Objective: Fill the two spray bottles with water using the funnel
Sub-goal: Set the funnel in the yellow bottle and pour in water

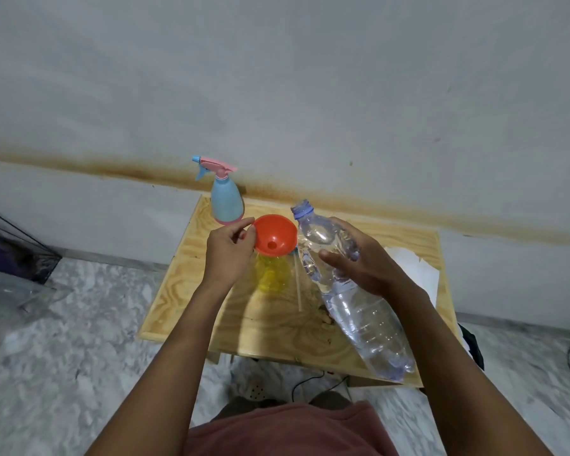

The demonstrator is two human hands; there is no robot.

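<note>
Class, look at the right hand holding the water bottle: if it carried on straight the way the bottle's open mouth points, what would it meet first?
Probably the funnel. The right hand tilts the water bottle up and left, its mouth just beside the funnel's rim, which the left hand steadies on the yellow bottle. Depth is unclear.

No text, brand or number can be read anywhere — the clear water bottle (352, 291) carries no legible label.
</note>
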